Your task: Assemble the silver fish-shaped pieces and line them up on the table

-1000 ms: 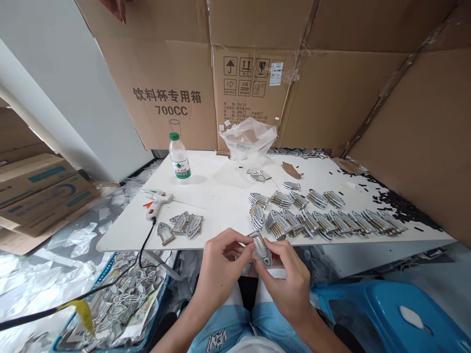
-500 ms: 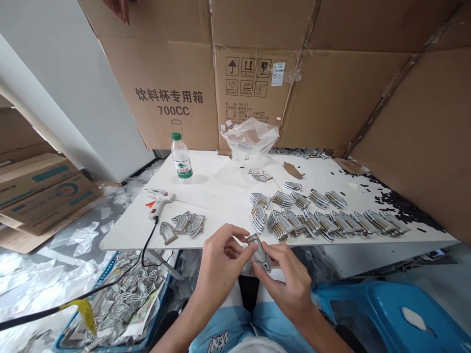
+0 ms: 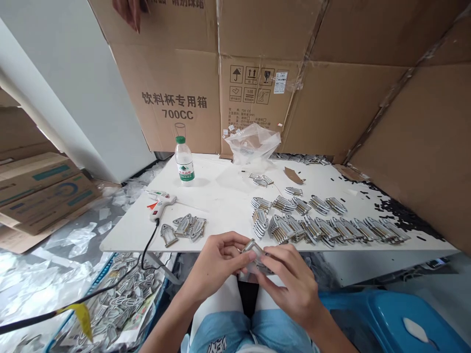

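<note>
Between both hands, just off the table's front edge, is a grey arch-shaped metal piece [image 3: 258, 251] with a pointed end. My left hand [image 3: 221, 260] pinches it with thumb and fingers from the left. My right hand [image 3: 292, 282] is closed on it from the right, its fingers covering part of the piece. Past my hands, stacks of matching pieces [image 3: 282, 229] stand in rows along the right of the table. A looser group of these pieces [image 3: 184, 226] lies left of my hands.
A white glue gun [image 3: 158, 207] and a green-capped bottle [image 3: 184, 164] are on the white table [image 3: 221, 201]. A plastic bag [image 3: 253, 144] and black strips [image 3: 399, 211] are farther back. Cardboard [image 3: 165, 73] walls it in. A blue stool [image 3: 401, 318] stands right. Another person's hand [image 3: 128, 13] shows at top left.
The metal piece has turned in my fingers and both hands have shifted their grip slightly. The view has tilted a little, so the scene sits somewhat lower.
</note>
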A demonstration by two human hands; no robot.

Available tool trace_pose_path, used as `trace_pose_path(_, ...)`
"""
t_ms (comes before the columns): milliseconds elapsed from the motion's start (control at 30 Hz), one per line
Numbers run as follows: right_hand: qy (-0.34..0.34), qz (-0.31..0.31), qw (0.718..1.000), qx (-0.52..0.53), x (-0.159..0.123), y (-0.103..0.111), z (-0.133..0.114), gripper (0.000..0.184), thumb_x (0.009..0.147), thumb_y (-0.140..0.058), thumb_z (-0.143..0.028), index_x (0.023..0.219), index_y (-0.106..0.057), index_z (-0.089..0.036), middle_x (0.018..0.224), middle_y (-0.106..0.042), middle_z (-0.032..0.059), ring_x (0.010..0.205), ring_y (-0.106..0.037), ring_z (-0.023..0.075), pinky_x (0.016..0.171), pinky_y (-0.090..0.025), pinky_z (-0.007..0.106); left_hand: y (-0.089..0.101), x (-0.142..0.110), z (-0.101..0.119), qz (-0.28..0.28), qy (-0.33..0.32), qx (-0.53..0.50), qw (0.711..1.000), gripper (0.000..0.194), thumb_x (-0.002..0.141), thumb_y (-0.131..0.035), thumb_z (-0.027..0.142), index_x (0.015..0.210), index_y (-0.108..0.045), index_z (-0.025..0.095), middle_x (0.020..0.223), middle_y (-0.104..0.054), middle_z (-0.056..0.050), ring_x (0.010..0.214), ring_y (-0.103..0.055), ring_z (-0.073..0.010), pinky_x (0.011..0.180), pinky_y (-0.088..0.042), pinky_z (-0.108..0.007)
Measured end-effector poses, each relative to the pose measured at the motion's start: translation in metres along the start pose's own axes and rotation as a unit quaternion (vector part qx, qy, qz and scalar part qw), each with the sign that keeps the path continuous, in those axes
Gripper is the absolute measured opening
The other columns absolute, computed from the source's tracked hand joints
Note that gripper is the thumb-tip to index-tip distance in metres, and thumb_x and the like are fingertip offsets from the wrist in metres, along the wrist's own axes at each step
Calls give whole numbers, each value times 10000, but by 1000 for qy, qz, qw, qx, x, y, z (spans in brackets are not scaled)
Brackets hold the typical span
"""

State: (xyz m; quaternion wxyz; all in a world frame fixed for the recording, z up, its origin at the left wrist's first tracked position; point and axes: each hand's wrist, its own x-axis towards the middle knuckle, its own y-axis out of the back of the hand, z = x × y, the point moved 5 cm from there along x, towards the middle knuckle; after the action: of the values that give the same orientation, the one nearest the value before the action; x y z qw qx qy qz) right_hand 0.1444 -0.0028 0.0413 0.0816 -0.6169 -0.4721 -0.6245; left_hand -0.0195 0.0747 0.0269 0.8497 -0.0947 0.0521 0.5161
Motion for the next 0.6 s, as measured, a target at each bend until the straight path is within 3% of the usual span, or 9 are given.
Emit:
trace_pose_path(67,13,-2,1000,-19,12,12,14,339,897,-804,-59,1192,-714,-200,1052,-757,123,981,-714,263,822,-631,412,4,-1,1,25,-7,-6,1000,478,787,-945,500,1098,-782,176,912,-794,-51,648,-670,-123,615,-552,-237)
trace_pose_path(133,13,8,999,-39,30,28,47,292,892,-828,-106,1132,-726,-237,1048,-761,96,983,-721,256,836,-623,412,9,-3,6,54,-32,-12,998,429,814,-928,493,1065,-772,182,893,-780,-35,663,-672,-118,637,-561,-232)
trace_pose_path(233,-68,-14,996,-51,60,44,134,91,944,-802,-265,995,-726,-254,1006,-762,55,881,-700,220,821,-588,402,13,-5,15,66,-75,-23,995,365,832,-921,470,957,-754,171,801,-747,-14,677,-682,-118,677,-565,-225)
trace_pose_path(300,-164,-55,983,-56,74,41,203,179,935,-788,-393,893,-719,-233,949,-759,59,813,-661,213,793,-548,389,14,-5,17,64,-82,-34,994,363,828,-926,464,933,-743,169,773,-740,-10,683,-693,-124,681,-563,-228)
trace_pose_path(367,-256,-154,953,-51,80,22,262,271,927,-748,-490,875,-732,-224,937,-770,68,826,-652,221,786,-519,375,13,-4,18,61,-81,-42,994,367,824,-930,459,936,-736,169,771,-744,-14,711,-709,-136,705,-568,-237)
trace_pose_path(433,-272,-220,936,-43,81,-2,296,301,874,-766,-517,851,-754,-217,906,-780,70,797,-643,222,756,-497,362,12,-4,16,51,-77,-45,995,369,829,-926,461,944,-729,171,780,-750,-21,746,-721,-146,735,-569,-248)
trace_pose_path(600,-252,-336,907,-30,69,-57,323,311,808,-784,-526,754,-755,-221,882,-796,70,831,-650,227,800,-477,346,18,-4,12,44,-69,-28,996,368,842,-908,482,971,-735,184,841,-737,-23,786,-704,-156,742,-546,-263)
